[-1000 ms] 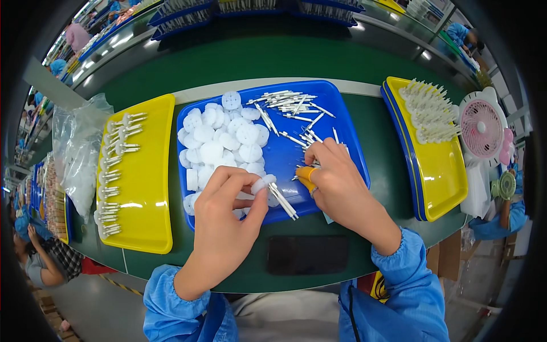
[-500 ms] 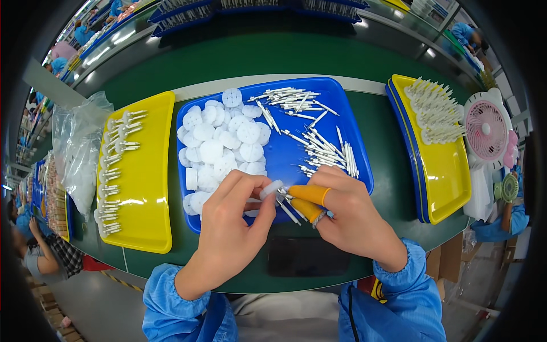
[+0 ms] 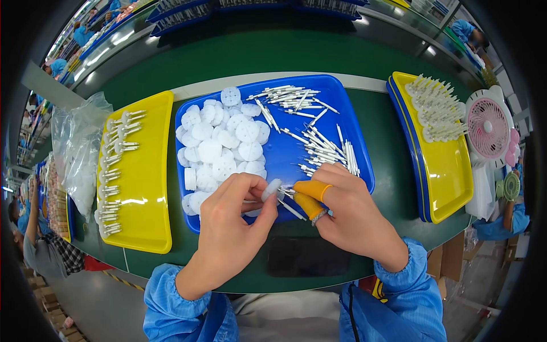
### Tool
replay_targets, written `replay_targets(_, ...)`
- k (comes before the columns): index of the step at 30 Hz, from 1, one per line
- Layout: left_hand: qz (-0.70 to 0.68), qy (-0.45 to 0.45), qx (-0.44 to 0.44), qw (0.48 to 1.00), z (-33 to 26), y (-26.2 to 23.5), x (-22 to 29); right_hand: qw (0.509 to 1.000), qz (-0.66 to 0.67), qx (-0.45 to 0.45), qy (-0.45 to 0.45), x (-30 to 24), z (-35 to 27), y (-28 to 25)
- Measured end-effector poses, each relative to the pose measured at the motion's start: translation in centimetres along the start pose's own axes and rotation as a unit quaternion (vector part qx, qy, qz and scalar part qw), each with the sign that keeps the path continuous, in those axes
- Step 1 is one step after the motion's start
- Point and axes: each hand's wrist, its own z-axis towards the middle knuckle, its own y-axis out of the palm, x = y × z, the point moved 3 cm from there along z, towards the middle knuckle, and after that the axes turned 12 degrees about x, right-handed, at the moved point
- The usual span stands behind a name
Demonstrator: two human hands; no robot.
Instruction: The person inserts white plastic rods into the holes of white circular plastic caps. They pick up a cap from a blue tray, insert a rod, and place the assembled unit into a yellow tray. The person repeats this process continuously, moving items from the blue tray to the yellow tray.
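My left hand (image 3: 235, 225) pinches a small white plastic disc (image 3: 272, 190) edge-on between thumb and fingers, over the near rim of a blue tray (image 3: 285, 154). Against the disc, my right hand (image 3: 356, 214) is closed, with orange finger cots (image 3: 310, 196) on thumb and forefinger. Thin white rods with metal tips (image 3: 288, 192) show at its fingertips; how many it grips I cannot tell. Inside the tray, a heap of white discs (image 3: 211, 149) fills the left, and loose white rods (image 3: 327, 149) lie on the right.
At the left, a yellow tray (image 3: 149, 188) carries a column of discs with rods attached, beside a clear plastic bag (image 3: 80, 154). Another yellow tray (image 3: 447, 188) with similar pieces is stacked on blue ones at the right, near a pink fan (image 3: 488, 125). A dark phone-like slab (image 3: 307, 256) lies near the table's front edge.
The disc has tilted slightly in my left fingers. Rod ends below my right fingertips have shifted a little to the right. At the far left, another person's arm has risen.
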Motion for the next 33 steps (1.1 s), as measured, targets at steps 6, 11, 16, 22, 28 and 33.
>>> replay_targets(6,0.005,0.009,-0.015,1.0,-0.2,0.2,-0.2,1.0,-0.008,0.023,-0.009,-0.4,0.1,0.7)
replay_targets(11,0.013,0.051,-0.002,0.999,-0.5,0.5,-0.1,0.999,0.011,0.03,0.009,-0.9,-0.6,1.7)
replay_targets(16,0.02,0.054,-0.002,0.998,-0.6,0.2,0.2,0.996,0.038,0.076,0.022,-0.8,-1.5,2.2)
replay_targets(22,0.028,0.05,-0.019,0.998,-1.2,0.4,-0.1,0.994,0.028,0.105,0.02,-1.4,-1.6,2.9)
replay_targets(28,0.022,0.042,0.013,0.999,-0.7,0.4,0.1,0.999,0.022,0.021,0.034,0.8,0.2,-0.6)
replay_targets(33,0.01,0.015,0.014,1.0,0.1,-0.3,0.5,0.98,-0.153,-0.111,0.06,3.8,-0.5,-3.7)
